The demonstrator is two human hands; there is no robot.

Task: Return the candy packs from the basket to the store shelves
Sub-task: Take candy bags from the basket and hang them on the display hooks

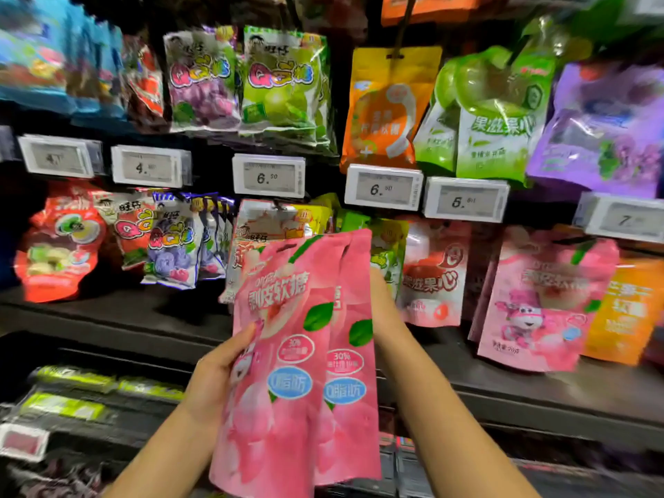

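Two pink peach candy packs overlap in front of me: the front pink pack (284, 354) and a second pink pack (350, 372) behind it to the right. My left hand (219, 372) grips the front pack's left edge, thumb on its face. My right hand (382, 303) is behind the packs' right edge, its fingers hidden, holding them from behind. The packs are raised before the middle shelf row. A matching pink peach pack (546, 303) hangs at the right on the same row. No basket is in view.
Candy bags hang on pegs in two rows: green (284, 84) and purple (607, 127) bags above, red (57, 242) and orange (625, 310) bags below. Price tags (268, 176) jut out between rows. A dark shelf ledge (539, 400) runs beneath.
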